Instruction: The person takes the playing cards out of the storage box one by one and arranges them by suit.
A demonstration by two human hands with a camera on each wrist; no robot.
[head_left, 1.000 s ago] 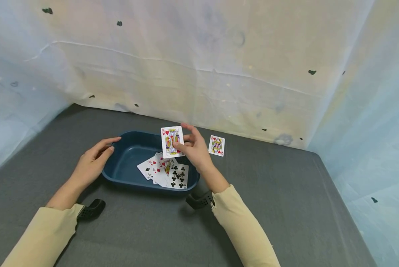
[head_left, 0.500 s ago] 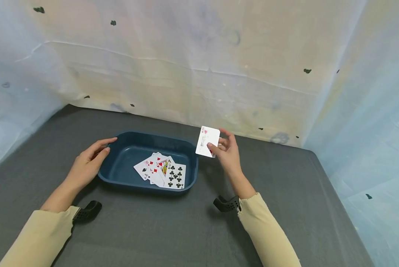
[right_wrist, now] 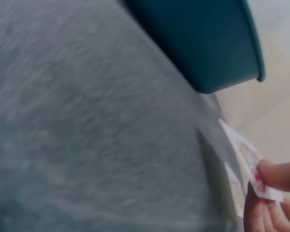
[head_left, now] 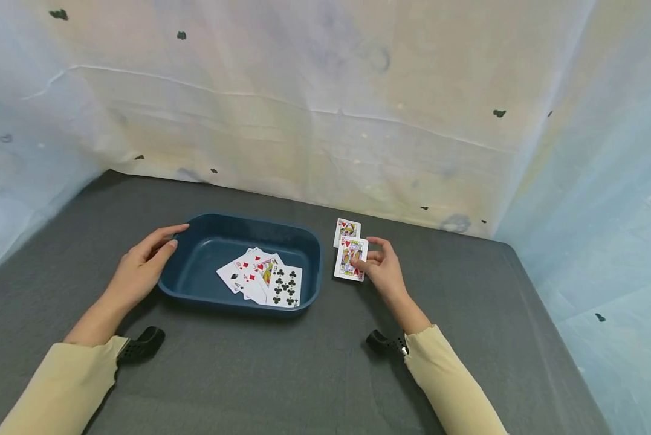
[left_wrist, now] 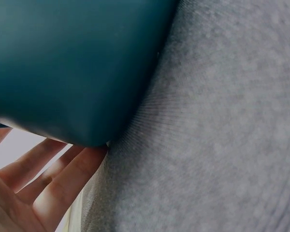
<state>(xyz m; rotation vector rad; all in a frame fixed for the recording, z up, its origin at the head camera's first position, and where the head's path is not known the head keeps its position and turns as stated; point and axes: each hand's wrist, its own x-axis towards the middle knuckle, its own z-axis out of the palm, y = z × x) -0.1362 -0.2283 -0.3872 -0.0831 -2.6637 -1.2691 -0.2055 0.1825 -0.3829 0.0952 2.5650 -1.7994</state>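
Observation:
My right hand (head_left: 386, 270) pinches a king of hearts (head_left: 344, 254) between thumb and fingers, low over the table in front of a queen of hearts (head_left: 349, 226). The king overlaps the queen's near edge in the head view; the right wrist view shows the held card (right_wrist: 245, 155) tilted, above the surface. At the left end of a dark blue tub (head_left: 197, 266), my left hand (head_left: 138, 269) rests with its fingers extended against the outer wall. Several face-up cards lie fanned inside the tub, a nine of clubs (head_left: 285, 286) at their right.
A dark grey cloth (head_left: 271, 368) covers the table. Pale patterned sheeting (head_left: 303, 109) hangs behind and at both sides. Black wrist devices (head_left: 142, 344) project below both forearms, near the cloth.
The right hand has carried the king from above the tub rightward, then down and nearer, toward the queen. My left hand stays at the tub's end, and the view has turned slightly.

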